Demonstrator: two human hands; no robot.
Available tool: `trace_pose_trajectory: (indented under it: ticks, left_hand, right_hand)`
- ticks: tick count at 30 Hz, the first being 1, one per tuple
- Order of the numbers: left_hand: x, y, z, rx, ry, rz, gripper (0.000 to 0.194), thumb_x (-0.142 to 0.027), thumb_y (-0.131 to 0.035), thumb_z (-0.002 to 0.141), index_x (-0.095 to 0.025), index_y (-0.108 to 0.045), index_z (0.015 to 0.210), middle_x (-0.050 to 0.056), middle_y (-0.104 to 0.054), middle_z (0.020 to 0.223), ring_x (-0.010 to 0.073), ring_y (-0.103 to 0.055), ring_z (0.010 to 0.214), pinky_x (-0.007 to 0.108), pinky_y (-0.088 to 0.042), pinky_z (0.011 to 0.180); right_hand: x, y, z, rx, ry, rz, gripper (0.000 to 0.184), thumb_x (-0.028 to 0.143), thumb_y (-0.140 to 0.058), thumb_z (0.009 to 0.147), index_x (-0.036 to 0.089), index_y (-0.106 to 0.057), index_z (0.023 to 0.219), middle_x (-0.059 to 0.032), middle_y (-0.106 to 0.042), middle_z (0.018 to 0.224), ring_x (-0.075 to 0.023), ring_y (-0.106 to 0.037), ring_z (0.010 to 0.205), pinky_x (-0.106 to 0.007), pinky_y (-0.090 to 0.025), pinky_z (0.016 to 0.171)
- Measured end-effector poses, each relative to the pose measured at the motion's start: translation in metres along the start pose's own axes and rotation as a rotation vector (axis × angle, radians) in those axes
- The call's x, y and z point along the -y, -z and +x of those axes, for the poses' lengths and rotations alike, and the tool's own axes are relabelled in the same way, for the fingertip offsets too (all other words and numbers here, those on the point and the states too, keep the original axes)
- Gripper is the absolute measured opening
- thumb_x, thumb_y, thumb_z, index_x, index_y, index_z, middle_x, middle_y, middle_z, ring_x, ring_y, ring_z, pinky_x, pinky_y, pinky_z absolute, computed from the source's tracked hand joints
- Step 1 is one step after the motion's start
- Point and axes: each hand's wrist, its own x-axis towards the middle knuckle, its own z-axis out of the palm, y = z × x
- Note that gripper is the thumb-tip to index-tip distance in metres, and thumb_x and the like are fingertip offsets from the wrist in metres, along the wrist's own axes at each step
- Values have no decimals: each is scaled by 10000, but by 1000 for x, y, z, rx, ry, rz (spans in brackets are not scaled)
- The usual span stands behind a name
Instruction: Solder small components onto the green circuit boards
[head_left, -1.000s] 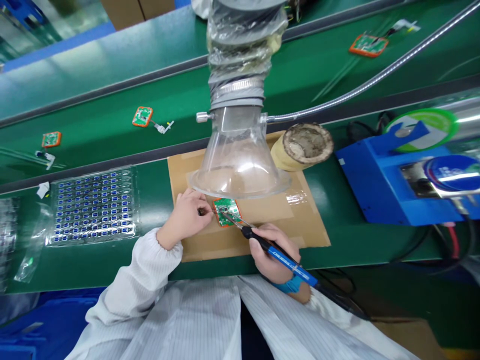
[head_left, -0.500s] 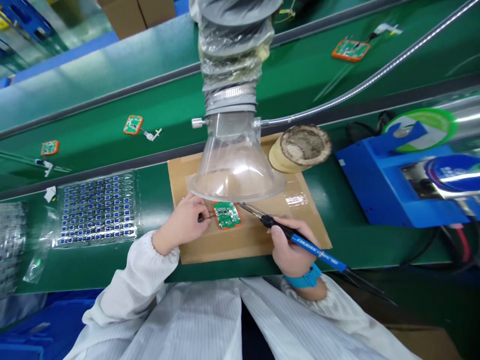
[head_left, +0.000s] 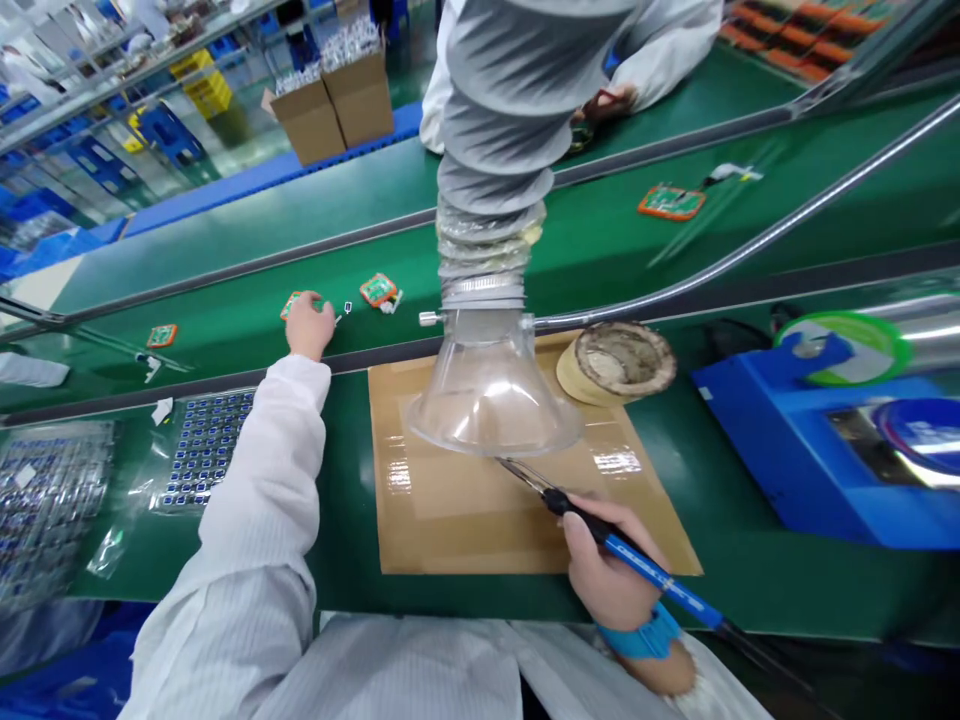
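Observation:
On the green belt (head_left: 225, 322), my left hand (head_left: 310, 328) reaches over a green circuit board with an orange frame (head_left: 289, 304). Its fingers look apart, and they hide most of the board. A small dark-and-white piece (head_left: 348, 307) lies just right of these fingers. My right hand (head_left: 611, 560) grips a black and blue soldering iron (head_left: 652, 570). The iron's tip points up and left, close below the rim of a clear fume hood (head_left: 495, 405). Beneath them, the cardboard sheet (head_left: 442, 520) lies on the bench.
Another framed board (head_left: 377, 290) is right of my left hand; others (head_left: 162, 335) (head_left: 671, 201) lie along the belt. A round pot (head_left: 616, 362) stands behind the cardboard. A blue solder-reel stand (head_left: 795, 420) is at right, a component tray (head_left: 202, 450) at left. A co-worker's hand (head_left: 616, 100) shows beyond.
My left hand has gone from the cardboard up and left to the belt. The circuit board has left the cardboard. My right hand still holds the soldering iron. The view has shifted.

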Motion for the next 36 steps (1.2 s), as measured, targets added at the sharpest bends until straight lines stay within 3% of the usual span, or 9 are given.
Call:
trace_pose_trajectory:
  ticks: [4, 10, 14, 18, 20, 24, 27, 32, 36]
  left_hand:
    - [32, -3, 26, 3, 23, 284, 107, -228, -664, 802, -152, -588, 802, 238, -617, 1198, 389, -509, 1248, 507, -399, 1049]
    - [38, 20, 9, 68, 71, 219, 192, -93, -629, 690, -196, -468, 669, 55, -606, 736, 238, -630, 816, 340, -487, 778]
    - [29, 35, -57, 112, -26, -136, 192, -130, -609, 695, -202, -432, 680, -33, -501, 620, 166, -632, 689, 251, -461, 657]
    - [18, 34, -159, 490, -139, -531, 193, -197, -626, 707, -197, -433, 693, -19, -584, 674, 155, -664, 709, 259, -504, 689]
    - [10, 27, -206, 702, -218, -564, 159, -176, -592, 726, -198, -435, 709, -1, -617, 721, 149, -649, 717, 262, -502, 680]
    - [-9, 20, -252, 757, -542, -292, 115, -118, -561, 777, -192, -490, 725, 11, -599, 754, 144, -573, 709, 268, -458, 678]
    - [-4, 38, -241, 690, -647, -116, 41, -172, -595, 847, -193, -591, 882, 43, -653, 906, 173, -606, 819, 297, -487, 757]
    - [62, 102, -185, 227, -356, 405, 174, -186, -521, 907, -186, -671, 995, 107, -662, 1015, 262, -627, 985, 399, -488, 914]
    - [110, 130, -160, 263, -272, 708, 216, -242, -535, 892, -201, -727, 981, 140, -642, 1090, 332, -579, 1082, 458, -462, 930]
  right_hand:
    - [3, 0, 2, 2, 12, -39, 84, 264, -720, 867, 216, -731, 936, -61, -766, 869, -226, -756, 785, -330, -611, 693]
    - [0, -1, 2, -5, 0, -7, 89, 273, -730, 859, 224, -736, 933, -62, -769, 876, -237, -759, 803, -348, -619, 717]
    - [-1, 0, 1, -5, -10, 23, 77, 269, -718, 870, 223, -732, 930, -61, -765, 870, -235, -756, 798, -355, -619, 723]
    - [4, 1, -1, -15, -28, -3, 118, 320, -717, 881, 216, -725, 935, -69, -764, 866, -240, -754, 793, -361, -611, 716]
    - [7, 0, -2, 12, -63, -72, 183, 364, -728, 878, 218, -727, 988, -76, -775, 911, -249, -759, 816, -371, -606, 737]
    - [11, -16, -2, 320, 48, -110, 289, 384, -664, 917, 250, -686, 1172, -62, -797, 995, -270, -766, 901, -408, -616, 795]
    - [13, -30, 2, 504, 267, -100, 268, 340, -615, 925, 281, -679, 1178, -49, -805, 988, -281, -766, 866, -438, -628, 777]
    - [14, -35, 4, 488, 272, -93, 314, 310, -611, 931, 320, -646, 1243, -51, -791, 1049, -299, -767, 905, -473, -632, 829]
    - [12, -33, 1, 456, 194, -125, 319, 318, -621, 931, 324, -657, 1248, -56, -791, 1041, -314, -761, 896, -491, -619, 836]
